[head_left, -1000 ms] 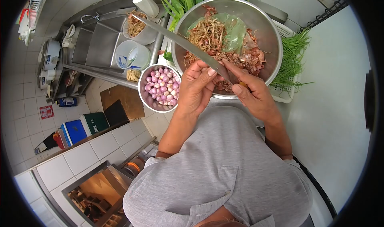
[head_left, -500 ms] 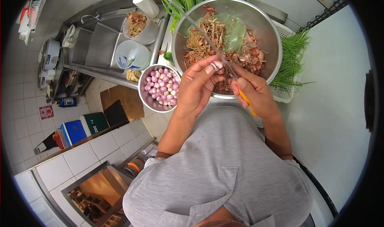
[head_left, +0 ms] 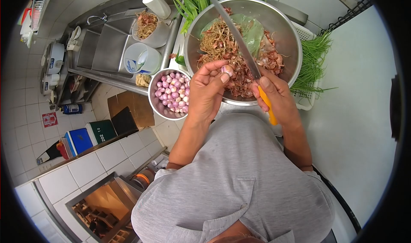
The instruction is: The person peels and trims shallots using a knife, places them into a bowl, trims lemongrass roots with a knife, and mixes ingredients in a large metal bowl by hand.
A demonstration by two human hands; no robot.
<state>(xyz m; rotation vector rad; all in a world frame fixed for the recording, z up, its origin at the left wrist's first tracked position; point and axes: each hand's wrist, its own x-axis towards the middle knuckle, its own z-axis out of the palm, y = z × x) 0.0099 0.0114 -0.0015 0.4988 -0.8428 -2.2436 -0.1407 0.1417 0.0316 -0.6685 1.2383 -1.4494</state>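
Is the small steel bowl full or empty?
Not empty: pink shallots crowd the small steel bowl and hide its bottom. How deep they lie, I cannot tell.

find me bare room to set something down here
The sink basins look bare, bordered by faucet and labelled plastic tub. So does the pale surface beside the chives, possibly upright. Crowded around the large steel bowl: leafy greens, shallot bowl, knife, both hands.

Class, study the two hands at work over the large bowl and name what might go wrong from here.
The long knife in the right hand points up past the left hand; a slip might cut its bare fingers. The small shallot, held by the fingertips, could drop among the loose skins. The left hand's wrist might knock the small bowl beside it.
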